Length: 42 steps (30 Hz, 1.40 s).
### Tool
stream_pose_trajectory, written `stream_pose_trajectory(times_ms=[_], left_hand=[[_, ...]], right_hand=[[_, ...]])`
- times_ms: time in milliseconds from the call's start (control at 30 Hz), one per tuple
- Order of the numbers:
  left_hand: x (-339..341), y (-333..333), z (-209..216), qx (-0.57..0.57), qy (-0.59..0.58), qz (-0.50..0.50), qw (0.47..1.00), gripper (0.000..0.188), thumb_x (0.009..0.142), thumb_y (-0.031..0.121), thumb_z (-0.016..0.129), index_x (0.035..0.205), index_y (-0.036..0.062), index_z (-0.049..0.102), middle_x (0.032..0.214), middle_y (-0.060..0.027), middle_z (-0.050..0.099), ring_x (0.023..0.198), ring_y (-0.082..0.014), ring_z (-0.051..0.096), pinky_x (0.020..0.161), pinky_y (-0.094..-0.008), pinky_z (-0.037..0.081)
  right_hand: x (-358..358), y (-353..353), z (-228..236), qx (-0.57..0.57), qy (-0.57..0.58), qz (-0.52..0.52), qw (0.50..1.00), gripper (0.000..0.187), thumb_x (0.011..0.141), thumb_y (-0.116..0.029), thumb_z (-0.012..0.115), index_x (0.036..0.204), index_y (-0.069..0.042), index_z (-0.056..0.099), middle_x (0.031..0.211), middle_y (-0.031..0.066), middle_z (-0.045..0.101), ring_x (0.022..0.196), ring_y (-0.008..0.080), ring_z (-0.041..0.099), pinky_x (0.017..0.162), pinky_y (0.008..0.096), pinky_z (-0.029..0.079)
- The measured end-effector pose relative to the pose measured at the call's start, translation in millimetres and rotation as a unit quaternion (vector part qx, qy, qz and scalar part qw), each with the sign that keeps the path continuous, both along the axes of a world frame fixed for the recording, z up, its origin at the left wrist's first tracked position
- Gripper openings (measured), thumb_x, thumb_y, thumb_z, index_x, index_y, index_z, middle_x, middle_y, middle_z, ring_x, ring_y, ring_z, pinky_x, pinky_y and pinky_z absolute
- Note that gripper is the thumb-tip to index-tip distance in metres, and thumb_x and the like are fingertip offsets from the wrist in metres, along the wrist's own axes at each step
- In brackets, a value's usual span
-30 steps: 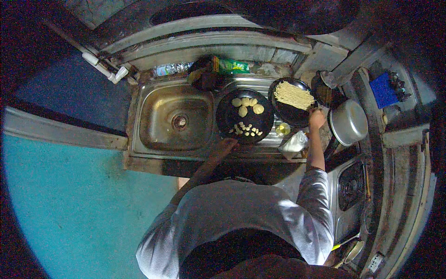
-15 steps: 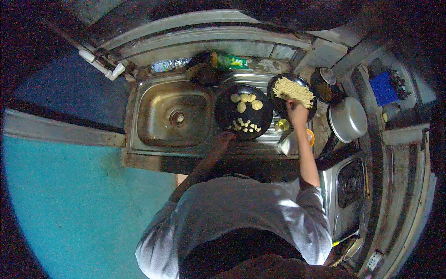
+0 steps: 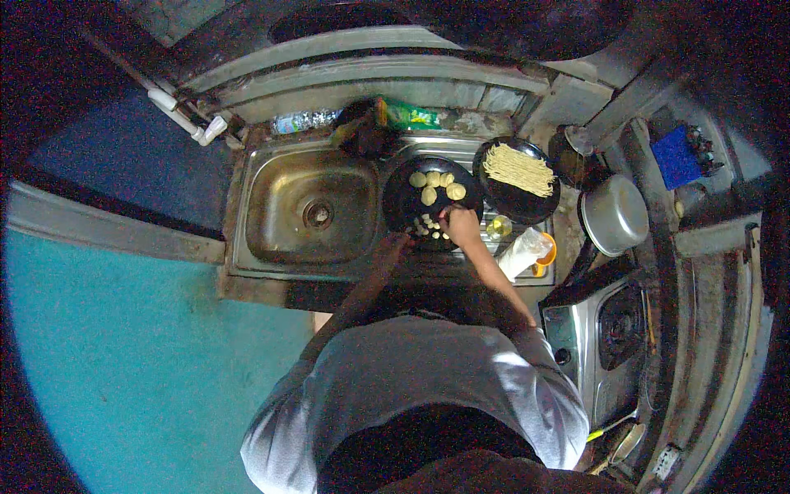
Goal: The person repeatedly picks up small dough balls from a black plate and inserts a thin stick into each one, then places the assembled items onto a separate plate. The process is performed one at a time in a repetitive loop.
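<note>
your right hand [image 3: 461, 225] moved from the pale strands [image 3: 520, 170] to the small pale pieces [image 3: 435, 235], left hand [image 3: 398, 244] still by the black plate [image 3: 405, 199], both finger grips unclear

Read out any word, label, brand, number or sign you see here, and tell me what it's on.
No text can be read.
Bottle: markings too blurred to read.
Green packet: markings too blurred to read.
White block, lower right: dark marks too small to read.
</note>
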<state>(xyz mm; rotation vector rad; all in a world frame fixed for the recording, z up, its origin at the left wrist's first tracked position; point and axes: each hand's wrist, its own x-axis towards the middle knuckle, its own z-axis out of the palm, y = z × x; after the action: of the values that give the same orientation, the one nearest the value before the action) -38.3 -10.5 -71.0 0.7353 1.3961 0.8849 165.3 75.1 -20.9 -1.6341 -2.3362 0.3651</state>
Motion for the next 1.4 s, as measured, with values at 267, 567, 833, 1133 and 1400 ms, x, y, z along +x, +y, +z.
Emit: stream_pose_trajectory(times_ms=[267,567,833,1133,1400], left_hand=[[0.1,33.2,32.9,0.106,-0.042,-0.034,0.993,0.027,0.091,0.033,0.056,0.101,0.0081,0.061,0.092,-0.0037,0.067,0.079,-0.0136,0.061,0.068,-0.0273,0.047],[20.6,43.4,71.3,0.203,-0.023,-0.08,0.976,0.029,0.091,0.034,0.056,0.103,0.008,0.06,0.094,-0.0043,0.066,0.082,-0.0141,0.061,0.07,-0.0282,0.048],[74.0,20.4,92.0,0.311,0.066,-0.083,0.944,0.031,0.091,0.035,0.055,0.105,0.0079,0.06,0.097,-0.0048,0.065,0.085,-0.0146,0.061,0.073,-0.0289,0.048],[36.0,33.1,84.6,0.258,0.009,-0.016,0.966,0.033,0.091,0.037,0.054,0.107,0.0078,0.059,0.099,-0.0053,0.064,0.088,-0.0151,0.061,0.075,-0.0298,0.049],[4.2,38.3,87.9,0.188,-0.113,0.092,0.971,0.034,0.092,0.038,0.054,0.108,0.0077,0.058,0.102,-0.0058,0.063,0.09,-0.0156,0.061,0.077,-0.0306,0.05]], right_hand=[[-64.8,-74.9,47.7,-0.22,0.375,0.072,0.898,0.026,0.085,-0.012,0.06,0.109,-0.003,0.062,0.104,0.0165,0.065,0.096,0.0263,0.064,0.081,0.0342,0.049],[-102.3,-84.3,79.6,-0.286,0.597,-0.114,0.741,0.058,0.086,-0.042,0.045,0.131,-0.006,0.037,0.13,0.012,0.04,0.119,0.025,0.038,0.098,0.0376,0.03],[-75.0,-37.9,173.3,-0.343,0.746,-0.184,0.54,0.087,0.085,-0.069,0.033,0.145,-0.008,0.017,0.149,0.0078,0.019,0.136,0.0236,0.017,0.109,0.0404,0.013],[-89.6,-59.2,141.4,-0.314,0.672,-0.079,0.666,0.063,0.09,-0.048,0.04,0.137,-0.006,0.034,0.135,0.0078,0.038,0.121,0.0184,0.035,0.1,0.0327,0.027],[-75.0,-86.5,106.6,-0.288,0.635,-0.058,0.715,0.031,0.095,-0.014,0.049,0.123,-0.002,0.054,0.114,0.0082,0.061,0.099,0.0125,0.056,0.086,0.0248,0.042]])
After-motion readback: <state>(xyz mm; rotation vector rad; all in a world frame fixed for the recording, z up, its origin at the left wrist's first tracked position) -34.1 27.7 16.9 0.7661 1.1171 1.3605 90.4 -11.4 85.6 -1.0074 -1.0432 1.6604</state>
